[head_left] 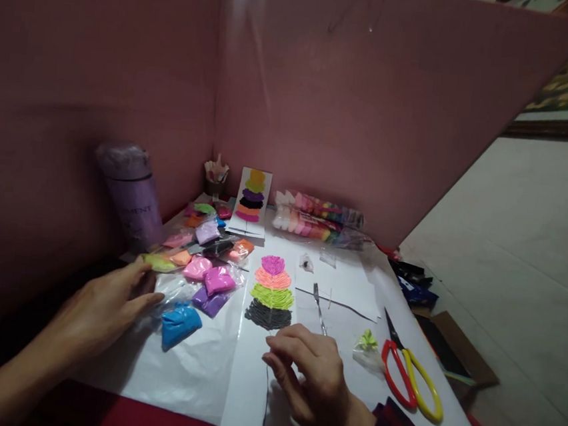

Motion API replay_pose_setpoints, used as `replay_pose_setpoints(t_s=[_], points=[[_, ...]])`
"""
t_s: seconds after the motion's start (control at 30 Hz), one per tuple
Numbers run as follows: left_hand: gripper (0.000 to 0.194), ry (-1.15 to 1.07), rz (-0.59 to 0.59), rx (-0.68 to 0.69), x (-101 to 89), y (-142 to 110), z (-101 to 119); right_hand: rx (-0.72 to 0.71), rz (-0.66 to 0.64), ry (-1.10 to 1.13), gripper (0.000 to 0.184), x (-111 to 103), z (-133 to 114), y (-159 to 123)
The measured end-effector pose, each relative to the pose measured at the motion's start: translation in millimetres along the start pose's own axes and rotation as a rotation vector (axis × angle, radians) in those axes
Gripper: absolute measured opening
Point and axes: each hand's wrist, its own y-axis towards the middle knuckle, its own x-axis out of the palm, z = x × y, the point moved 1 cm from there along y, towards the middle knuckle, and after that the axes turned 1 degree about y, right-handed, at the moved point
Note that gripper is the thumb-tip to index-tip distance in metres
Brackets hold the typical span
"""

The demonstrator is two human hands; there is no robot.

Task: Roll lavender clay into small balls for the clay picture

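Note:
My left hand (107,306) reaches to the left of the pile, thumb and fingers apart. Its fingertips are by a yellow-green clay packet (158,262), its thumb over a clear plastic bag (176,290). Pink packets (220,280), a purple packet (211,302) and a blue clay packet (180,325) lie just beyond. My right hand (306,372) is over the lower part of a white card (250,384), thumb and fingertips drawn together; anything between them is too small to make out. Above it, the card bears textured clay layers (272,297) in magenta, coral, lime and black.
A sample card (251,202) leans at the back, beside bagged clay sticks (318,220). A fork (319,307), an opened lime clay packet (369,348) and red-and-yellow scissors (411,379) lie to the right. A purple bottle (134,198) stands at left.

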Motion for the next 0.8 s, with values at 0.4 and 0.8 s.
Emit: replay_pose_setpoints(t_s=[0.4,0.8], points=[[0.044,0.010,0.037,0.196,25.2,32,26,-0.032,-0.052,-0.040,0.016,2,3,-3],[0.063,0.360,0.124,0.370,71.6,-7,67,-0.037,-0.075,-0.069,0.010,1,-1,0]])
